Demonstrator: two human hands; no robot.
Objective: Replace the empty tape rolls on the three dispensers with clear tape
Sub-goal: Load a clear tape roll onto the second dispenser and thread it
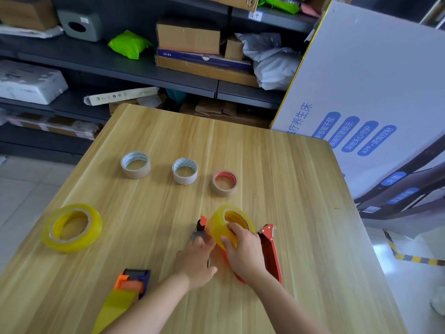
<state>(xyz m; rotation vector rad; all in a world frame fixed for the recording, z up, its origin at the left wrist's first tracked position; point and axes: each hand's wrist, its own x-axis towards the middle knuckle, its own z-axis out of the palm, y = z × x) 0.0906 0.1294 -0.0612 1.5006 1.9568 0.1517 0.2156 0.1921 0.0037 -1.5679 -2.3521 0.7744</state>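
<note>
**Tape station: second roll going onto a dispenser**

Table (277,169): pale wood, filling centre and lower frame; serves as bench, all stock laid out within reach.

Spare roll (72,227): full clear tape, yellowish, flat at lower left of table, well apart from the hands; probably kept back for a later dispenser.

Red dispenser (271,249): lying right of centre, just beside the right hand, head pointing up-frame; no roll seen on it, likely next in line.

Loaded dispenser (133,282): orange and blue, bottom left-centre, yellowish tape trailing toward lower edge; judged finished and set aside.

Roll in hand (220,229): clear tape, tilted on edge at lower centre, directly above the orange dispenser (201,226), mostly hidden beneath; angled, apparently to seat on its hub.

Right hand (243,249): fingers curled over the roll's rim, thumb against its side, pinching it.

Left hand (195,257): fingers stretched forward onto the orange dispenser, pressing it flat, presumably to steady it; exact grip not clear.

Empty cores: three in a row mid-table, blue-lined (135,164), teal-lined (185,171), red-lined (225,183); upright on their edges, parked clear of the work, evidently removed.
</note>
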